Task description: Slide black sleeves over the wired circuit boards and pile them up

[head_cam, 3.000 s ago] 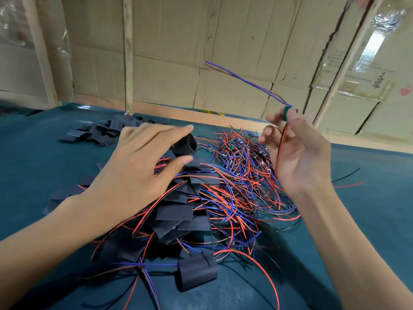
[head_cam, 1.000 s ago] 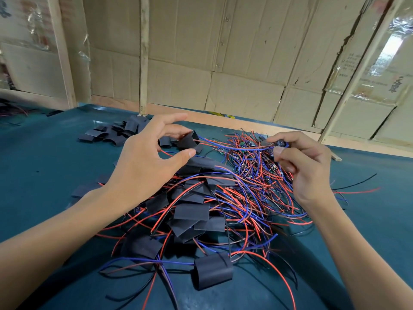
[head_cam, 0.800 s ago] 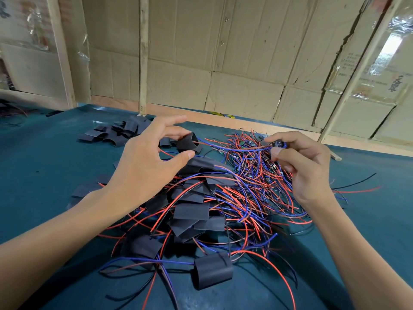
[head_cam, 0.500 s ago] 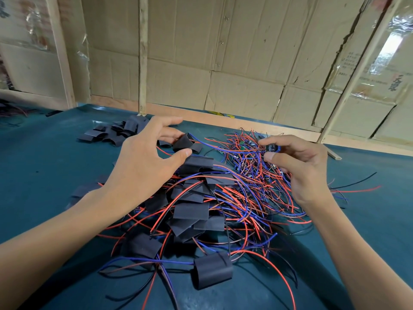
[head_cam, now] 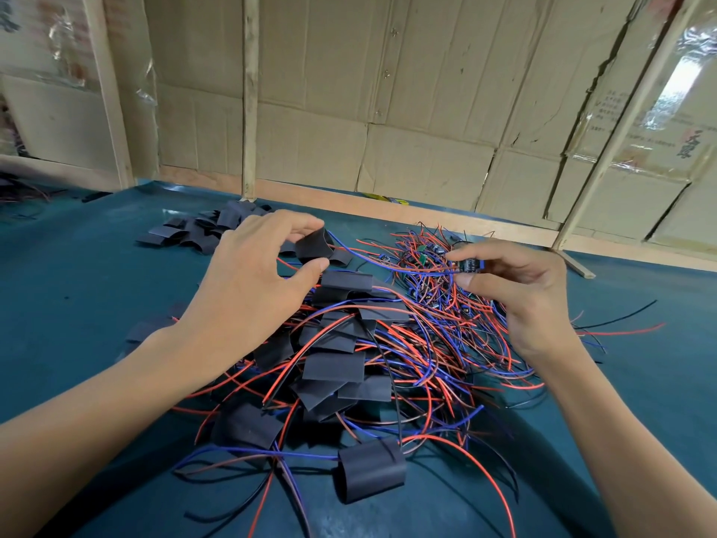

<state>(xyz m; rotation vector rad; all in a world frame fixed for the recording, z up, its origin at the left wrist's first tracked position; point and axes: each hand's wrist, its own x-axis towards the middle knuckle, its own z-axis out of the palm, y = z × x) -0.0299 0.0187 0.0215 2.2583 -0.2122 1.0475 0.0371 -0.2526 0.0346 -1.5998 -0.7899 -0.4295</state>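
Note:
My left hand [head_cam: 252, 281] pinches a black sleeve [head_cam: 313, 246] between thumb and fingers, its mouth turned to the right. A small circuit board [head_cam: 468, 265] with blue and red wires is pinched in my right hand [head_cam: 520, 293], a short way right of the sleeve. Blue wires run from the board into the sleeve's mouth. Below both hands lies a heap of sleeved boards [head_cam: 333, 366] tangled with red, blue and black wires. Bare wired boards [head_cam: 423, 258] lie behind it.
A heap of empty black sleeves [head_cam: 201, 229] lies at the back left on the green table [head_cam: 70, 289]. One sleeved board [head_cam: 370, 469] sits alone near the front. Cardboard walls [head_cam: 388, 110] and wooden posts close the far side. More wires lie at the far left edge [head_cam: 19, 190].
My right hand brought the board down from above and moved it left toward the sleeve. Its wires now reach the sleeve's mouth. My left hand kept hold of the sleeve.

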